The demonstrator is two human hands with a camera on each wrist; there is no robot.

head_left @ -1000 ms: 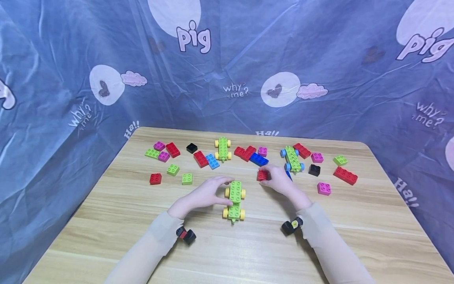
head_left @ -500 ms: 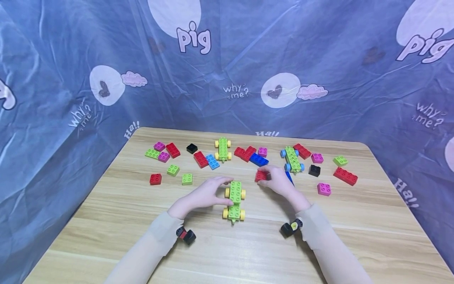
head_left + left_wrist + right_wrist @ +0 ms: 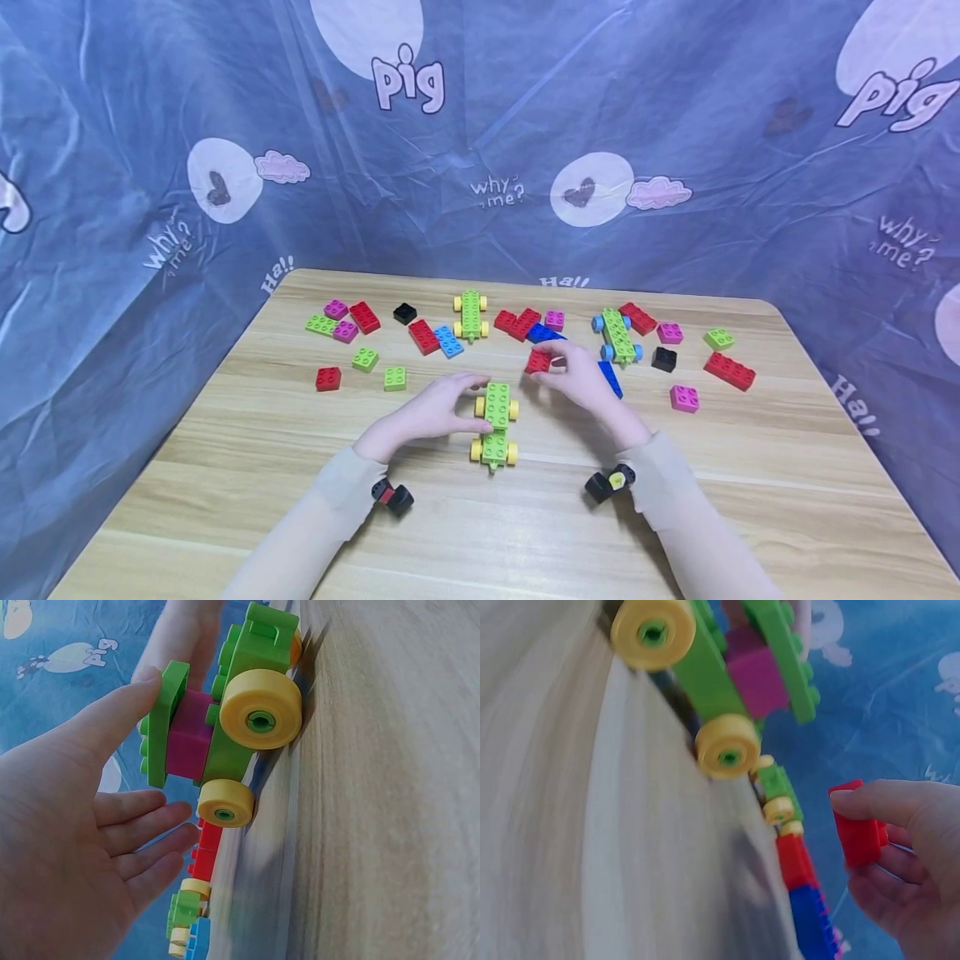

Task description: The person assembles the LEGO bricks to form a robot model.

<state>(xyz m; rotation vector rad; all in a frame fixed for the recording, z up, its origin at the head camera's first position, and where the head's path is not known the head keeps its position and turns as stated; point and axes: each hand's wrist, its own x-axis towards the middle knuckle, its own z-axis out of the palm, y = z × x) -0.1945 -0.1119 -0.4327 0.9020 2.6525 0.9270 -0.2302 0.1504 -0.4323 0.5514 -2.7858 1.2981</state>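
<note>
A green toy car base with yellow wheels (image 3: 495, 450) stands near the middle of the table. On it sits a magenta brick (image 3: 189, 735), with a green brick (image 3: 498, 406) on top of that. My left hand (image 3: 427, 410) is beside the car, its thumb touching the edge of the green top brick and its other fingers extended and apart from it. My right hand (image 3: 581, 379) pinches a red brick (image 3: 857, 829) between thumb and fingers. In the head view, this red brick (image 3: 537, 362) is to the right of the car and farther back.
Behind the hands stand another green car base with yellow wheels (image 3: 470, 315) and one with blue wheels (image 3: 618, 337). Loose red, magenta, black, green and blue bricks lie around them. A dark blue brick (image 3: 611, 379) lies close by the right hand. A printed blue cloth (image 3: 495, 233) hangs behind the table.
My right hand has moved slightly left with the red brick, which now looks lifted and tilted. More of the dark blue brick beside it shows. The left hand and car have stayed put.
</note>
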